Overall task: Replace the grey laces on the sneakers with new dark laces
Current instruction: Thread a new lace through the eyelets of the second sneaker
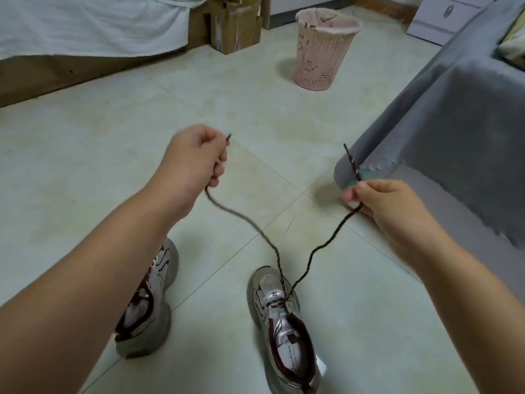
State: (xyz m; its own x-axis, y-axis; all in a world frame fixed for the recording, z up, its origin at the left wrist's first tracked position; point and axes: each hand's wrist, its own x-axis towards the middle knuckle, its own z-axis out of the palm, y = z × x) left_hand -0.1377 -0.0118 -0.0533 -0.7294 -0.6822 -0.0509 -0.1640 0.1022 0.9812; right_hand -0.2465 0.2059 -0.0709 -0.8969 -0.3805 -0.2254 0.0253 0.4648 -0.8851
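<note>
Two grey-and-silver sneakers with dark red lining stand on the tiled floor. The right sneaker (284, 322) has a dark lace (272, 245) threaded through its lowest eyelets, and both halves rise from it to my hands. My left hand (193, 157) grips one end of the lace in a fist, its tip sticking out above the fingers. My right hand (377, 200) pinches the other end, whose tip points up. The left sneaker (147, 302) lies partly hidden behind my left forearm; dark lacing shows on it.
A pink perforated waste basket (324, 49) stands ahead on the floor. A grey covered sofa (454, 123) fills the right side. A bed with a white sheet (85, 24) and cardboard boxes (233, 27) are at the back left.
</note>
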